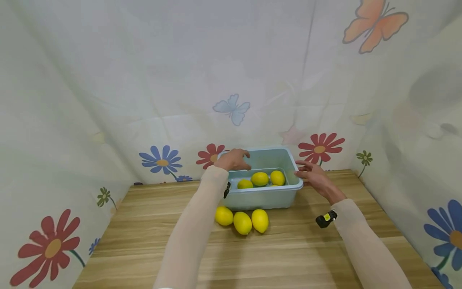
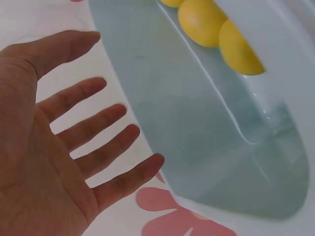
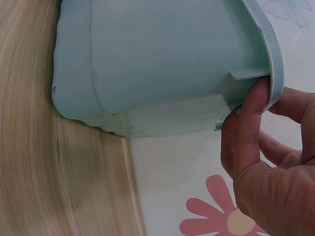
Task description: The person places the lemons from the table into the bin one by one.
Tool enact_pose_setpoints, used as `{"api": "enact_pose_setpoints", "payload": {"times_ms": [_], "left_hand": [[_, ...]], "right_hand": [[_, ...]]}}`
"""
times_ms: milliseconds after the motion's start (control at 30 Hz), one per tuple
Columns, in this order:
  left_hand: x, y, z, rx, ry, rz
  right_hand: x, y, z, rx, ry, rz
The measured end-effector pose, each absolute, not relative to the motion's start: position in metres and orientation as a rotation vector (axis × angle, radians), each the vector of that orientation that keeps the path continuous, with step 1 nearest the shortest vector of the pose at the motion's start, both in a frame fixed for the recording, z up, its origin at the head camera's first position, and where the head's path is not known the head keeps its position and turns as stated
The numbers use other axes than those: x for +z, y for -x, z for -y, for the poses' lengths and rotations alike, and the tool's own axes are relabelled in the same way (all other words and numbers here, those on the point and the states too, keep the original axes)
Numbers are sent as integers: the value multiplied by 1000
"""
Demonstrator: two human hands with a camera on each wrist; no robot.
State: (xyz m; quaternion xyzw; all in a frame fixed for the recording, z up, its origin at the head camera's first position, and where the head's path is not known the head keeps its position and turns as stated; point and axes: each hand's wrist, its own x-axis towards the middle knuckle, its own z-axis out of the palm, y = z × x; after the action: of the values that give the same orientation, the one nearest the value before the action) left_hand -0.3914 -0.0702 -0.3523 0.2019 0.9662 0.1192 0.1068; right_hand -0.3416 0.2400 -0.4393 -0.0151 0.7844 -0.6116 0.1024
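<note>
A pale blue plastic bin (image 1: 260,198) stands on the wooden table with several yellow lemons (image 1: 260,179) inside it. My left hand (image 1: 234,159) is over the bin's left end, thumb and fingers spread apart. In the left wrist view that hand (image 2: 64,132) holds nothing, its fingertips close to the bin's rim (image 2: 133,118); contact is unclear. At the right end, my right hand (image 1: 315,176) grips the rim. The right wrist view shows its curled fingers (image 3: 251,123) hooked under the bin's lip (image 3: 276,64), partly hidden there.
Three more lemons (image 1: 242,223) lie side by side on the wooden tabletop (image 1: 281,257), just in front of the bin. Behind the table hangs a pale cloth (image 1: 180,80) printed with flowers and butterflies, which also closes in both sides.
</note>
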Motion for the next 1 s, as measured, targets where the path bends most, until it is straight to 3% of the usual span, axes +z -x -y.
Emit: {"api": "enact_pose_setpoints", "payload": {"times_ms": [1000], "left_hand": [[-338,317,75,330,-836,-3129]], "right_hand": [[-434,339,-238,-1792,32,-2325]]}}
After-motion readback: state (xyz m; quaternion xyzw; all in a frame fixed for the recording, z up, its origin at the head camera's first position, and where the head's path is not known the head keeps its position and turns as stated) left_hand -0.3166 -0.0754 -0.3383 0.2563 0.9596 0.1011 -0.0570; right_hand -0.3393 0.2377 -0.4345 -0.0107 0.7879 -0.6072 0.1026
